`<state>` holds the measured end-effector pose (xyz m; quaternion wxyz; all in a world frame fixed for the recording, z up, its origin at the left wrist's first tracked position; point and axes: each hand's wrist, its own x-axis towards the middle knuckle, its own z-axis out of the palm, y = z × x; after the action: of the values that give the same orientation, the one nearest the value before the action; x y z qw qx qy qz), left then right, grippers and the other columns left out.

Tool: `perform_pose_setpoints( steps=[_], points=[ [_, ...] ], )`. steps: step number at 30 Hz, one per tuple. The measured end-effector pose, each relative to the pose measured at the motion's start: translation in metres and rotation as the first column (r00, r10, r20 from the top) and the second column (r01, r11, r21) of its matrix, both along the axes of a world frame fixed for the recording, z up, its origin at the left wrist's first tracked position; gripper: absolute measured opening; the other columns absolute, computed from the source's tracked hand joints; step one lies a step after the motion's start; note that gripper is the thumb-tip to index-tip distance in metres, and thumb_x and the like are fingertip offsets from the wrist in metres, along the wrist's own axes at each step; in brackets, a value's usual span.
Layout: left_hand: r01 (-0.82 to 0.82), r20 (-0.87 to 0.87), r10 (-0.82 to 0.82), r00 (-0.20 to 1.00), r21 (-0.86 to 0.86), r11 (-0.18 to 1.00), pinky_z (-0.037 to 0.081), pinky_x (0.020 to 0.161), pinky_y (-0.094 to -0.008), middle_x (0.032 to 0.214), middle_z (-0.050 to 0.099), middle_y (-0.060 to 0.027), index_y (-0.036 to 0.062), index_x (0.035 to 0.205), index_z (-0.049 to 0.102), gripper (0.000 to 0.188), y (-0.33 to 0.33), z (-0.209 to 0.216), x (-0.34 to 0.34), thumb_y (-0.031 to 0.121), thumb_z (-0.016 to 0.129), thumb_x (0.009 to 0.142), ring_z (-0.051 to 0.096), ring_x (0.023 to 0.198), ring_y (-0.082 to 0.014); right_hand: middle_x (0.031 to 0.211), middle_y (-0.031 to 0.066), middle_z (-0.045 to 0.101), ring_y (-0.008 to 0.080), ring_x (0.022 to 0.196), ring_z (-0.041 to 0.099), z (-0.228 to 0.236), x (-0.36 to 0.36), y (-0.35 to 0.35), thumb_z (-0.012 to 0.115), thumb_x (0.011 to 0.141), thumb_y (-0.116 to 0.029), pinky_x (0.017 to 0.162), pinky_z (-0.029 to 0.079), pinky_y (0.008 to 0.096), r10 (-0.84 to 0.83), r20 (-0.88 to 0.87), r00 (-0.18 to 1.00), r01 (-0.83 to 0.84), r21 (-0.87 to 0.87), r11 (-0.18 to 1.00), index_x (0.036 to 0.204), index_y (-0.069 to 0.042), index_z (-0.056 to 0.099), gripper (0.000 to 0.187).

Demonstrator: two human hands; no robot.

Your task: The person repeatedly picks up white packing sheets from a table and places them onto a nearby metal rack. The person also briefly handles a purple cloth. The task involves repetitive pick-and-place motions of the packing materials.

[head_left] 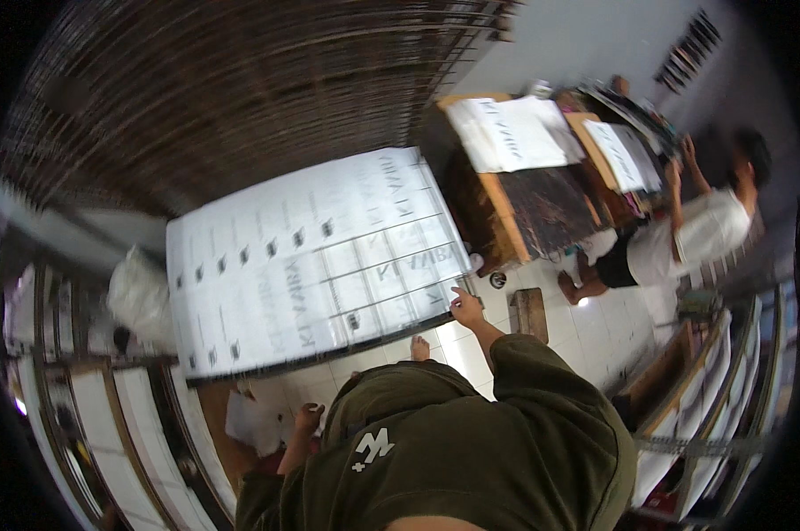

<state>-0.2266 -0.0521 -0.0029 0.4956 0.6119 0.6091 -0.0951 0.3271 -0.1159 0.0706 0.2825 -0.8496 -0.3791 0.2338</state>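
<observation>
White printed sheets (267, 257) with dark lettering and small dark marks lie side by side on a wire rack tray (422, 190), whose grid shows at the right. My right hand (466, 308) is at the tray's near right corner, index finger stretched out. It is at or just beside the edge; whether it touches cannot be made out. My left hand (309, 419) hangs low below the tray's near edge, fingers loosely bent and apart, with nothing visible in it.
Many dark wire trays (241, 97) tilt up above the sheets. A wooden table (497, 212) with white sheets stands to the right, where another person (692, 239) works with raised hands. A wooden block (528, 316) sits on the tiled floor. Racks with long white panels (710, 398) flank me.
</observation>
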Motion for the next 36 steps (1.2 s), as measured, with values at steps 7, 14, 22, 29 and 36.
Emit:
perform_pose_setpoints(
  steps=[7,14,22,29,36],
  points=[
    [0.177,0.072,-0.188,0.980,0.135,0.975,0.046,0.080,-0.0403,0.095,0.063,-0.0166,0.0047,0.108,0.057,0.052,0.048,-0.003,0.101,0.046,0.059,0.076,0.059,0.093,-0.0310,0.080,0.0143,0.064,0.0262,0.072,0.063,0.011,0.087,-0.058,0.058,0.071,-0.007,0.067,0.049,0.0347,-0.305,-0.039,0.952,0.307,0.171,0.936,0.112,-0.008,0.055,0.041],
    [0.122,-0.061,-0.119,0.991,0.055,0.991,0.047,0.079,-0.0365,0.093,0.065,-0.0136,0.0055,0.105,0.059,0.051,0.031,0.082,0.193,0.047,0.060,0.076,0.061,0.089,-0.0283,0.080,0.0072,0.060,0.0120,0.067,0.056,0.003,0.168,-0.047,0.053,0.071,0.000,0.061,0.046,0.0251,-0.324,-0.153,0.934,0.358,0.433,0.827,0.110,-0.001,0.055,0.039],
    [0.052,-0.067,-0.050,0.997,0.041,0.998,0.049,0.074,-0.0346,0.091,0.065,-0.0160,0.0034,0.104,0.058,0.048,0.014,0.039,0.183,0.041,0.065,0.076,0.063,0.086,-0.0266,0.103,0.0049,0.055,0.0141,0.084,0.055,0.079,0.250,-0.019,0.062,0.078,-0.014,0.067,0.046,0.0322,-0.355,-0.774,0.525,0.826,0.361,0.433,0.125,-0.010,0.041,0.052],
    [0.042,-0.129,-0.038,0.991,0.031,0.999,0.048,0.077,-0.0368,0.099,0.062,-0.0179,0.0022,0.109,0.056,0.053,-0.008,0.060,0.176,0.043,0.063,0.077,0.061,0.091,-0.0288,0.128,0.0071,0.040,0.0226,0.112,0.045,0.098,0.315,0.016,0.064,0.078,-0.011,0.082,0.044,0.0452,-0.033,-0.945,0.325,0.946,0.325,0.011,0.135,-0.019,0.024,0.070],
    [-0.037,-0.064,0.038,0.997,0.024,0.999,0.046,0.081,-0.0376,0.104,0.060,-0.0192,0.0037,0.112,0.054,0.055,-0.034,0.066,0.151,0.045,0.061,0.077,0.059,0.095,-0.0307,0.114,0.0053,0.047,0.0215,0.111,0.045,0.055,0.308,0.023,0.061,0.080,-0.009,0.092,0.040,0.0449,0.156,-0.952,0.263,0.938,0.290,0.191,0.114,-0.011,0.047,0.036]
  ],
)
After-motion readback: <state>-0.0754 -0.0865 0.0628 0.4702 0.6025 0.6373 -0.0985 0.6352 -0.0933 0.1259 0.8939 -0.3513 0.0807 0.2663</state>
